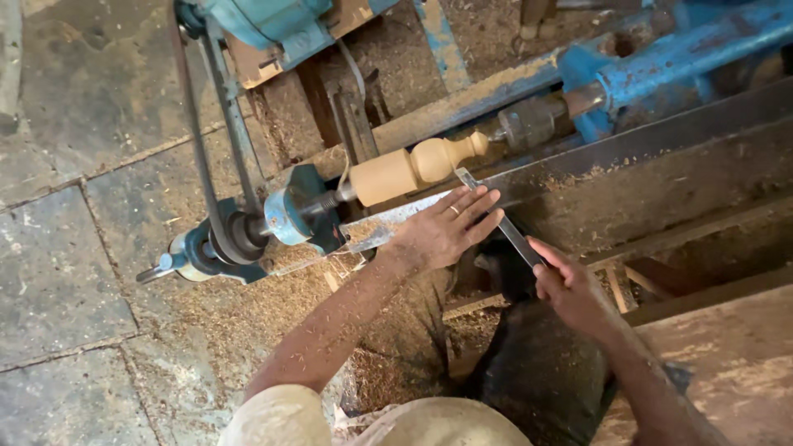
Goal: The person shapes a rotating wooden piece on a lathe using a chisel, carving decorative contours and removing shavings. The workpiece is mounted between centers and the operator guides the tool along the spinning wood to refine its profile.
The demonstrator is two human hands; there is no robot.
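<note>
- At the middle of the view, a pale turned wood piece (410,170) sits mounted on a blue lathe (661,58), its long axis running from about eight o'clock up to two o'clock, with a rounded knob at the two o'clock end.
- A flat metal chisel (496,216) lies across the steel tool rest (578,169); its tip meets the wood just below the knob, and its shaft slants back toward five o'clock.
- The left hand (446,231) lies flat on the rest, fingers held together and stretched toward the chisel's tip, pressing the blade down; a ring shows on one finger.
- The right hand (570,289) is wrapped shut around the chisel's back end, at about four o'clock from the left one.
- The wood lies at roughly eleven to twelve o'clock from both hands; the left hand is clearly the nearer, just beside it, while the right sits well back along the tool.
- At nine o'clock from the wood, a dark belt (202,157) runs over a pulley (235,235) on the spindle.
- Sawdust (248,322) covers the stone floor (66,272) and speckles the left forearm.
</note>
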